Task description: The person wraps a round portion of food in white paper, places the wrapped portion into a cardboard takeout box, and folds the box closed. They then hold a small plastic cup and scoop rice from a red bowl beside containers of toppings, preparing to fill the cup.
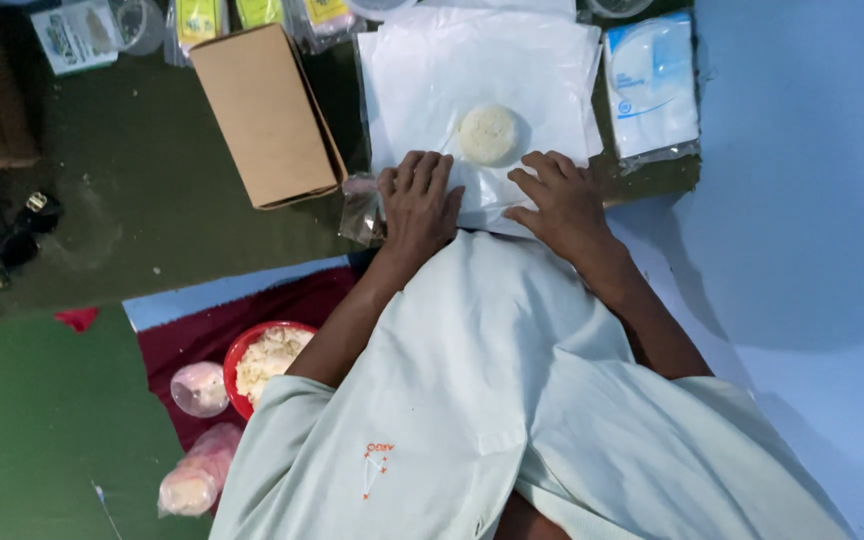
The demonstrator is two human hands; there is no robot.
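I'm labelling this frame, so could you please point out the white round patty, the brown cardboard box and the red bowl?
White round patty (488, 134), head view: centre of its top face.
Brown cardboard box (265, 113), head view: middle of its upper panel.
Red bowl (236, 352), head view: left part of its rim.

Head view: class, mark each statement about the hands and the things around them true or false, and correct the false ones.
1. Both hands rest flat on the white sheet. True.
2. The left hand holds the round white patty. False: the patty lies on the sheet, beyond the fingertips.
3. The red bowl is empty. False: it holds pale shredded food.
4. The brown cardboard box lies left of the sheet. True.
5. The right hand grips a knife. False: it holds nothing.
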